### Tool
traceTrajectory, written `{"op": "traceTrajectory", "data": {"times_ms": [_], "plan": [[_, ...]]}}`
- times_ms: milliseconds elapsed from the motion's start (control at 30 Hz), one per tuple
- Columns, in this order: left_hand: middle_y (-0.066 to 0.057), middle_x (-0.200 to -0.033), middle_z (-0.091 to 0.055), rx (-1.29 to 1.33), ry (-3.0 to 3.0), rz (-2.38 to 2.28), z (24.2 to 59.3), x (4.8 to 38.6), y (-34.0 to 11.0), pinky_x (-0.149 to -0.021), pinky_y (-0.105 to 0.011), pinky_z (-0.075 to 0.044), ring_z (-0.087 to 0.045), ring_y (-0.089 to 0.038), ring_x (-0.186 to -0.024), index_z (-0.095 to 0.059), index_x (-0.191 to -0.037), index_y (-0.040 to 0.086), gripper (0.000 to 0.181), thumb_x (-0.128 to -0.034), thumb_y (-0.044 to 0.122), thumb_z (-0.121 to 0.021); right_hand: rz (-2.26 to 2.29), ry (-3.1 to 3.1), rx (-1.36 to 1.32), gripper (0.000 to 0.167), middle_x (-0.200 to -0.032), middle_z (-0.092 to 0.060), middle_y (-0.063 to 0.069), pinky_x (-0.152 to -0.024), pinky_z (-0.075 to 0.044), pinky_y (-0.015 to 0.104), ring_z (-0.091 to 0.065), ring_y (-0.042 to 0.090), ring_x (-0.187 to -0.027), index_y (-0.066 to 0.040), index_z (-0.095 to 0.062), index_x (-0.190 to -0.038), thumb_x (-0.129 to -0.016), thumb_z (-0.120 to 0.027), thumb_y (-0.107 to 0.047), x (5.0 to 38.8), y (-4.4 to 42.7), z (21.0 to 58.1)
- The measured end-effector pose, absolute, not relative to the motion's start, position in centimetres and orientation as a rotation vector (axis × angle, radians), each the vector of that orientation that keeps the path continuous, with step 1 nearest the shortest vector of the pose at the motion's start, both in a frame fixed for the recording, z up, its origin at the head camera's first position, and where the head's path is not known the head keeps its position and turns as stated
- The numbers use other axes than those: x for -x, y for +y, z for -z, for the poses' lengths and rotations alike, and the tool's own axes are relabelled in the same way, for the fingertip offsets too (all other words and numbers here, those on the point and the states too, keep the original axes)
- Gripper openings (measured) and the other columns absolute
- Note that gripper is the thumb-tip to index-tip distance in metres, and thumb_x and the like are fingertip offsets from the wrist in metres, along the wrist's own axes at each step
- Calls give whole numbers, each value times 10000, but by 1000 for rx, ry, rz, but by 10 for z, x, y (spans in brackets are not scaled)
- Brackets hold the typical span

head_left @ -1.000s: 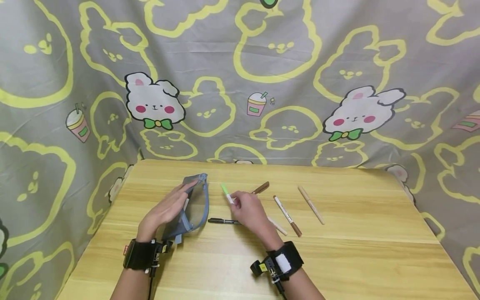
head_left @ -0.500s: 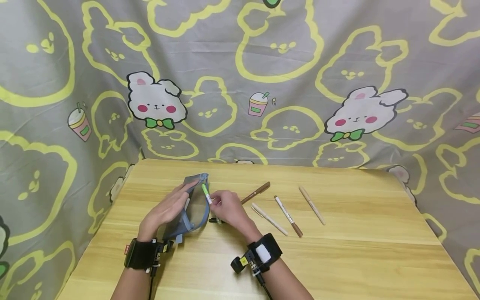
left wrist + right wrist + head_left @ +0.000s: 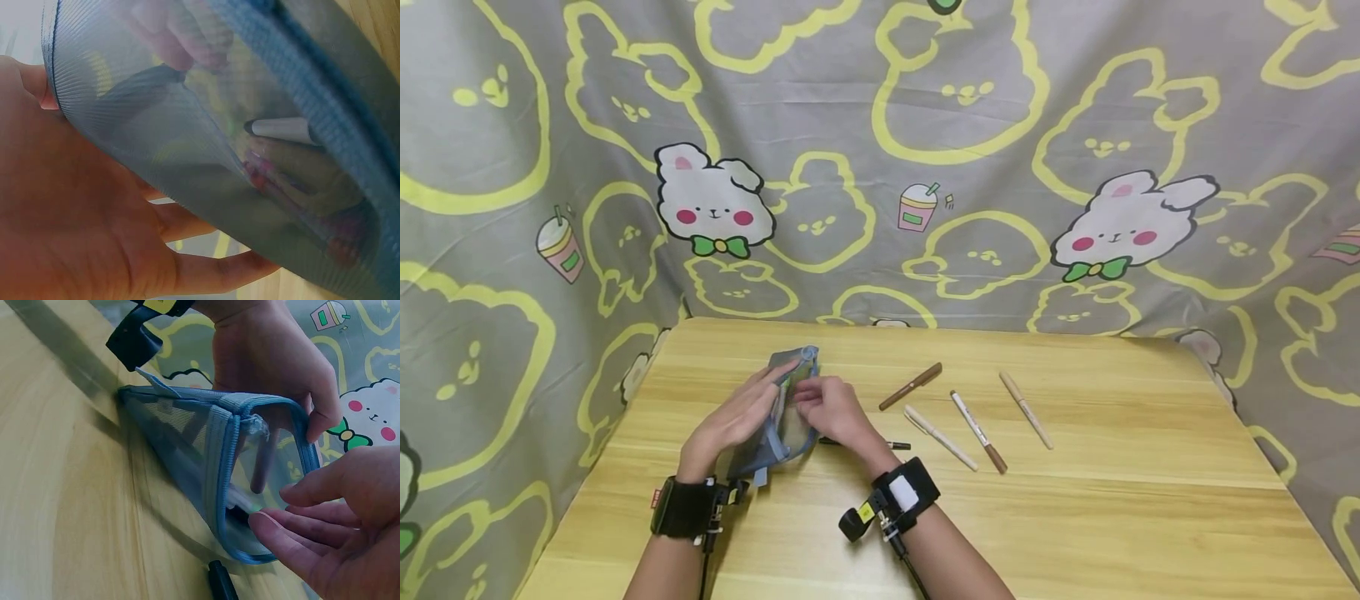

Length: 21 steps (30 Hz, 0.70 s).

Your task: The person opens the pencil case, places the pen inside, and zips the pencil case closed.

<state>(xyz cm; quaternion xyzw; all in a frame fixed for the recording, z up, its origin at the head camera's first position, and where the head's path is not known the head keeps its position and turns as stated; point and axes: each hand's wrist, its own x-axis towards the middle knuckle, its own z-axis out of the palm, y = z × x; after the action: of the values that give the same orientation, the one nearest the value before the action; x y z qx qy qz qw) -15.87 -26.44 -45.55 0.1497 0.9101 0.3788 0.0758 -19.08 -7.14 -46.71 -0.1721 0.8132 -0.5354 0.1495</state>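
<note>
Standing on its side, a blue mesh pouch [image 3: 793, 429] has its zipped mouth open toward the right. My left hand [image 3: 730, 421] grips its far side, thumb by the rim and fingers behind the mesh. At the mouth is my right hand [image 3: 838, 414], and in the right wrist view its fingers [image 3: 300, 528] are parted from the thumb with nothing pinched between them. A green-tipped pen [image 3: 253, 506] lies inside the pouch by those fingertips. Through the mesh in the left wrist view, a white pen end [image 3: 281, 129] shows.
A black pen [image 3: 898, 446] lies partly hidden beneath my right wrist. Farther right on the wooden table [image 3: 1120, 500] are a brown pen [image 3: 910, 387], a cream pen [image 3: 942, 437], a white-and-brown pen [image 3: 977, 431] and a beige pen [image 3: 1026, 410]. A patterned curtain [image 3: 835, 100] surrounds the table.
My right hand has moved left to the pouch mouth and let go of the green-tipped pen, which is now inside. The left hand has stayed on the pouch.
</note>
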Motion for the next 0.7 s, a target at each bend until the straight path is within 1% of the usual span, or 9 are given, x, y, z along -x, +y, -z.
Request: {"op": "traceTrajectory", "data": {"times_ms": [67, 133, 267, 433, 533, 700], "plan": [[-249, -1656, -233, -462, 2727, -1141, 456, 159, -264, -1142, -753, -129, -147, -539, -1499, -277, -1631, 89, 561, -1126, 293, -142, 1529, 2346, 511, 319, -1107, -753, 107, -811, -589, 256, -725, 200, -993, 44, -690, -1251, -938, -663, -11, 190, -71, 467], [-249, -1657, -231, -468, 2725, -1138, 456, 159, -263, -1140, -757, -125, -148, -542, -1497, -272, -1631, 84, 561, -1128, 292, -141, 1525, 2350, 517, 302, -1116, -750, 116, -829, -588, 272, -722, 218, -1009, 42, -695, -1240, -945, -656, -10, 189, -69, 466], [-242, -1661, -227, -456, 2730, -1115, 454, 159, -263, -1135, -765, -122, -138, -540, -1501, -268, -1633, 84, 560, -1126, 285, -140, 1526, 2354, 538, 255, -1082, -749, 101, -813, -588, 275, -716, 200, -975, 27, -714, -1204, -960, -660, -27, 187, -63, 462], [-249, -1655, -240, -412, 2761, -1062, 452, 159, -262, -1140, -748, -155, -158, -520, -1504, -290, -1630, 101, 557, -1111, 246, -145, 1514, 2412, 603, 208, -1053, -754, 73, -796, -582, 281, -714, 200, -945, -3, -743, -1163, -987, -670, -84, 184, -52, 455], [-254, -1654, -235, -400, 2763, -1054, 452, 160, -262, -1142, -745, -155, -161, -518, -1504, -290, -1630, 101, 561, -1102, 226, -146, 1464, 2503, 673, 213, -1060, -757, 60, -789, -575, 275, -710, 194, -949, -29, -742, -1182, -1001, -654, -99, 182, -43, 450], [-249, -1659, -224, -391, 2752, -1060, 452, 162, -260, -1148, -739, -148, -156, -508, -1509, -285, -1634, 115, 565, -1097, 221, -146, 1329, 2744, 802, 242, -1016, -761, 47, -784, -575, 290, -710, 169, -926, -45, -723, -1219, -992, -639, -60, 178, -23, 444]]}}
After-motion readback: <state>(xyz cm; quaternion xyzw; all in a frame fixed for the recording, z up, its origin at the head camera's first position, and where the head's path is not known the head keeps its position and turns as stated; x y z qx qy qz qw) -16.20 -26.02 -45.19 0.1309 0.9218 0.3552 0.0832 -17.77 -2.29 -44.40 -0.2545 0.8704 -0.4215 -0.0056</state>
